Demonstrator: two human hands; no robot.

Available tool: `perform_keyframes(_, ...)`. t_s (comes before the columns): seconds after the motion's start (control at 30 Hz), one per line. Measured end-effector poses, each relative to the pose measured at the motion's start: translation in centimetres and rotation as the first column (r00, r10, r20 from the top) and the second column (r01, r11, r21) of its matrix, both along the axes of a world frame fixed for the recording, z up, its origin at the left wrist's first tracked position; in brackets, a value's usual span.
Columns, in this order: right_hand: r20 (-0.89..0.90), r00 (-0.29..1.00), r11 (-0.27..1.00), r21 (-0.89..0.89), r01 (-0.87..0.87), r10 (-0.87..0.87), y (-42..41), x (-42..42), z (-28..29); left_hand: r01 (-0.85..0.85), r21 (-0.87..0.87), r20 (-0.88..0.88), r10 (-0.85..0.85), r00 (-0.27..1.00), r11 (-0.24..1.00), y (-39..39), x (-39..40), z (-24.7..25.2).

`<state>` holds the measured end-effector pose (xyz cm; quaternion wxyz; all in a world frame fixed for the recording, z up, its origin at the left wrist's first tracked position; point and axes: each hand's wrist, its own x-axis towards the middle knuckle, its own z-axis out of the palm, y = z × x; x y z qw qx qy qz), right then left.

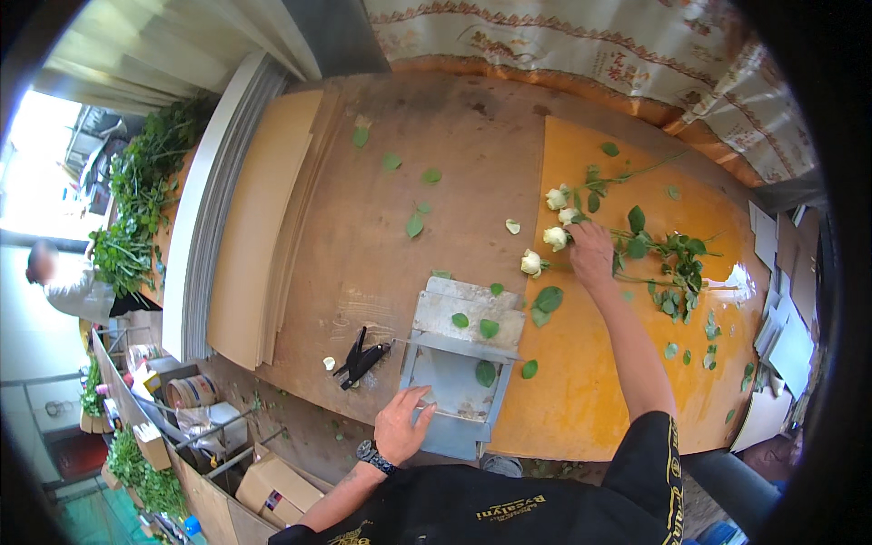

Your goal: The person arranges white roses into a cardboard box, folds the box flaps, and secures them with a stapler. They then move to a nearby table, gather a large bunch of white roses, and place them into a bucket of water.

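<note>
Several cut white roses lie on the orange board [579,409], heads to the left and leafy stems to the right. My right hand [591,251] reaches down among them, its fingers closed just behind the head of one white rose [555,238]. Another white rose [531,263] lies nearer me, and one more white rose [556,198] is farther off. My left hand [403,424], with a dark watch on the wrist, is over the near left edge of a metal frame [501,402]. Its fingers are apart; a small pale patch by the fingertips is unclear.
A black hand-held plier stapler [361,357] lies left of the frame. Loose leaves [415,225] and petals dot the table [381,252]. Stacked cardboard sheets [262,218] line the left side; paper pieces [787,347] sit at right. Another person [78,289] stands beside greenery [129,238] far left.
</note>
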<state>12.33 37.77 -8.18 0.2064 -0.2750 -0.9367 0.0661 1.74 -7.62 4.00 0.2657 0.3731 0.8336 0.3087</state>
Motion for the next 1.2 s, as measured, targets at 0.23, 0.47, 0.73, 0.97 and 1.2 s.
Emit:
perform_keyframes(0.23,0.030,0.996,0.956,-0.284,-0.074,0.086,-3.5,-0.4,-0.9,-0.006,-0.044,0.036,0.008,0.999,0.999,1.1,-0.5,0.5)
perform_keyframes(0.47,0.173,0.968,0.960,-0.247,-0.134,0.180,-4.4,1.5,-0.1,-0.017,-0.074,0.087,0.024,0.996,0.997,1.1,-0.5,0.7)
perform_keyframes(0.73,0.189,0.978,0.965,-0.228,0.132,-0.089,1.2,3.2,0.9,-0.012,-0.062,0.113,0.019,0.993,0.998,0.8,-0.7,0.2)
perform_keyframes(0.97,0.214,0.977,0.996,0.089,-0.023,0.004,6.0,1.5,-1.1,-0.015,-0.072,0.150,0.026,0.988,0.997,0.8,-0.7,0.4)
perform_keyframes(1.2,0.215,0.977,1.000,-0.004,-0.013,0.014,8.1,-1.4,-1.3,-0.031,-0.074,0.148,0.041,0.988,0.997,0.6,-0.7,0.4)
